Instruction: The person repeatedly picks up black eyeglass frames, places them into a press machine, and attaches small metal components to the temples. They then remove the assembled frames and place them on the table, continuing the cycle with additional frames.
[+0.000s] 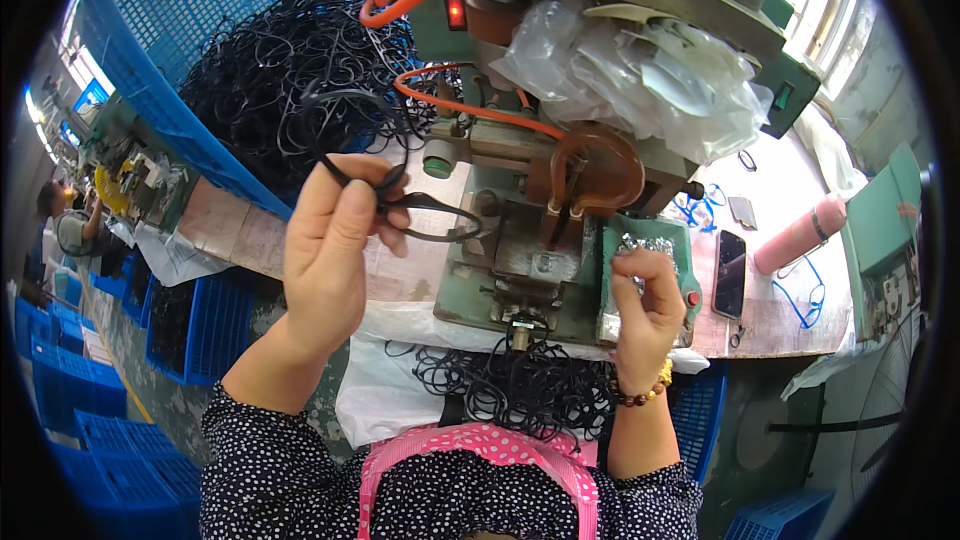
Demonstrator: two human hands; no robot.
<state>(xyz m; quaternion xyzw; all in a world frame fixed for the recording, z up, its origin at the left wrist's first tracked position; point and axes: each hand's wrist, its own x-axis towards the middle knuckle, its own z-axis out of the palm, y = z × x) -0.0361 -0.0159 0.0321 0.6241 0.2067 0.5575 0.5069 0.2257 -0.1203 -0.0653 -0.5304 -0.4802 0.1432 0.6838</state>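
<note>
My left hand point(335, 250) is raised left of the press, its thumb and fingers pinched on a black glasses frame point(440, 203). One loop of the frame sticks out right toward the press; another dark part rises above my fingers, blurred against the pile behind. My right hand point(648, 315) is over the near part of a green tray point(680, 240) of small shiny metal parts. Its fingers are curled with the tips together, and anything between them is too small to make out. Between my hands stands the green press point(545, 265), with a small metal fixture under its copper-coloured coil point(600, 175).
A blue basket point(215, 155) heaped with black frames point(290, 70) stands back left. More black frames point(510, 385) lie at my lap. Right on the table are a phone point(731, 275), a pink bottle point(800, 235) and a blue glasses frame point(812, 312). Orange hoses point(480, 105) cross the press.
</note>
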